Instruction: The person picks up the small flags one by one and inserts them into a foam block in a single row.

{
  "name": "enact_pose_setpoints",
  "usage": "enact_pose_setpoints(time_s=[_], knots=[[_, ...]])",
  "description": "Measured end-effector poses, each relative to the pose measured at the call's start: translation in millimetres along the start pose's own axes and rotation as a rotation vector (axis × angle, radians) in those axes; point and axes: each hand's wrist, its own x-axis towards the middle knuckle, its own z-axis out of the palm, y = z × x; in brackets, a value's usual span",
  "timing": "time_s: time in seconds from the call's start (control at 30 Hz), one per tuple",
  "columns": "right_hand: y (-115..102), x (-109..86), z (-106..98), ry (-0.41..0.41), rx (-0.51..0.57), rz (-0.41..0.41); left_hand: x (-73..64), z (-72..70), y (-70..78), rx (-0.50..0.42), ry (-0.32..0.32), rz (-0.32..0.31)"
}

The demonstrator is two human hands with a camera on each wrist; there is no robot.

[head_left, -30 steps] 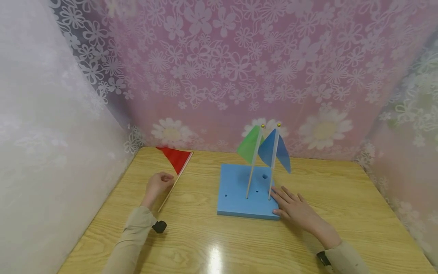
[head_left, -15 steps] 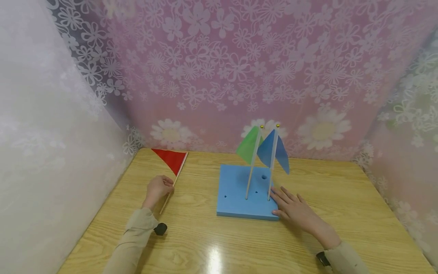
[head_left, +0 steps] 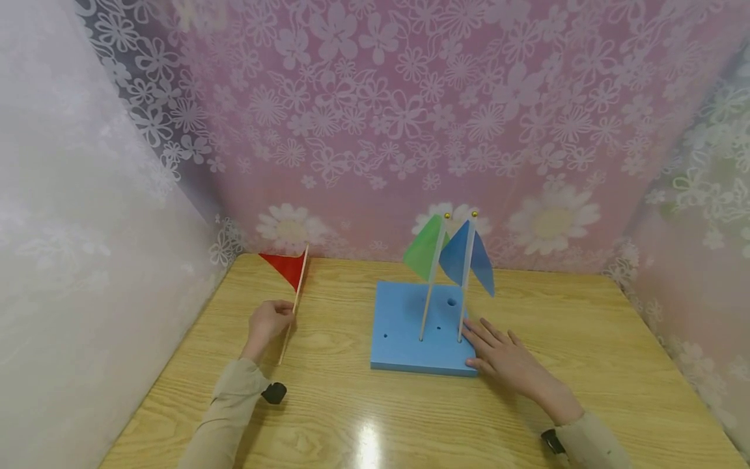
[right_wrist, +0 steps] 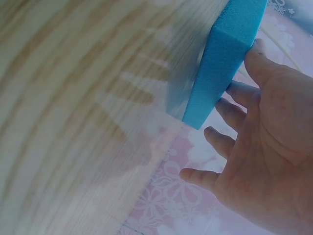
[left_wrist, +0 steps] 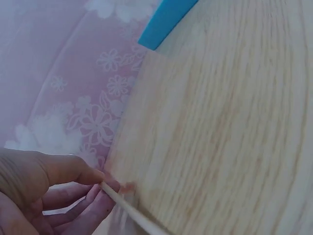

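A red triangular flag (head_left: 286,268) on a thin wooden stick tilts up from the table's left side. My left hand (head_left: 270,326) pinches its stick (left_wrist: 128,208) between thumb and fingers, partway down the shaft. To the right lies a blue foam board (head_left: 398,355) with several holes in its top. A green flag (head_left: 424,251) and a blue flag (head_left: 457,255) stand upright in two of those holes. My right hand (head_left: 508,361) rests with fingers spread against the board's right edge; the right wrist view shows fingertips at the foam's side (right_wrist: 222,68).
The wooden table (head_left: 328,417) runs back to a flowered pink cloth wall (head_left: 375,130). Pale cloth also hangs at the left and right sides. Both upright flagpoles carry small gold balls on top.
The left hand has taken hold of the red flag's stick, and its top end has swung up and left towards upright. The right hand and the board stay put.
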Motion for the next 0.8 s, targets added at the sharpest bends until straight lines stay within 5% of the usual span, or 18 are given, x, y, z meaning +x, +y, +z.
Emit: enact_pose_setpoints(time_s=[0.23, 0.8], knots=[[0, -0.1, 0, -0.004, 0.002, 0.008, 0.1, 1.3, 8.1, -0.263, -0.007, 0.030], [0, -0.4, -2, -0.010, 0.008, 0.003, -5.0, 23.9, 49.0, -0.587, 0.093, 0.220]])
